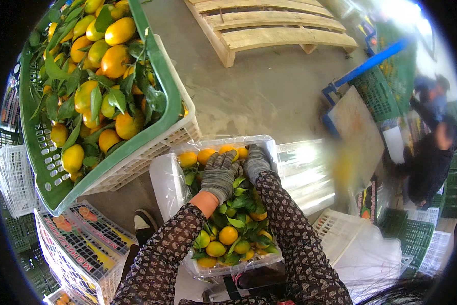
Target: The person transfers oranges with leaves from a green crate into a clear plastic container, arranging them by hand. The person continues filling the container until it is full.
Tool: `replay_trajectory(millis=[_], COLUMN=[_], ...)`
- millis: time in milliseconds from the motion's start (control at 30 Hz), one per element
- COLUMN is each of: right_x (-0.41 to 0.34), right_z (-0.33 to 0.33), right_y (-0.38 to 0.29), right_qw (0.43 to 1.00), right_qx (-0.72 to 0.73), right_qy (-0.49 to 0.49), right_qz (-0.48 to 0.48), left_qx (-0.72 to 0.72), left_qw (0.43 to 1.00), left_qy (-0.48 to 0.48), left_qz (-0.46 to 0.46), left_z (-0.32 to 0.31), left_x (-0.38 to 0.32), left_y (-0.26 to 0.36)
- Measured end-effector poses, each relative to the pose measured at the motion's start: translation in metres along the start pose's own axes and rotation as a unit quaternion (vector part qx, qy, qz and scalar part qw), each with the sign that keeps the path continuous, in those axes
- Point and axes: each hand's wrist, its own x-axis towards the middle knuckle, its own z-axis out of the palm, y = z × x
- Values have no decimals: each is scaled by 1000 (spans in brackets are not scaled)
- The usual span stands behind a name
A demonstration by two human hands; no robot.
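Note:
Both my hands wear grey knit gloves and reach into a white crate (272, 152) lined with clear plastic film. My left hand (221, 173) lies over the orange citrus fruits (205, 155) of the far row, fingers spread a little; whether it grips one is hidden. My right hand (256, 160) is beside it at the crate's far right corner, fingers bent down by a fruit (242, 153); its fingertips are partly hidden. Nearer me, citrus fruits (228, 235) with green leaves fill the crate. A large green crate (167, 106) heaped with leafy citrus stands at the upper left.
A wooden pallet (274, 37) lies on the concrete floor ahead. Printed plastic crates (79, 236) stand at the lower left. On the right are a clear-film-covered surface (306, 171), a board (354, 129) with a blue metal frame (369, 63), stacked crates (411, 232) and people (430, 160).

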Motion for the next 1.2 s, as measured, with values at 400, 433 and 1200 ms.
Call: replay_trajectory(millis=[400,433,1200], right_x=[-12,-15,-181], right_z=[-19,-20,-141], right_y=[-20,-20,-114], right_qw=[985,983,860], right_qx=[-165,-177,329], right_qy=[20,22,127], right_qz=[-35,-43,-369], left_qx=[-37,-32,-51], left_qw=[999,998,998], left_qy=[24,42,-43], left_qz=[19,24,3], left_z=[7,8,22], left_x=[-1,-1,4], left_y=[-2,-3,-2])
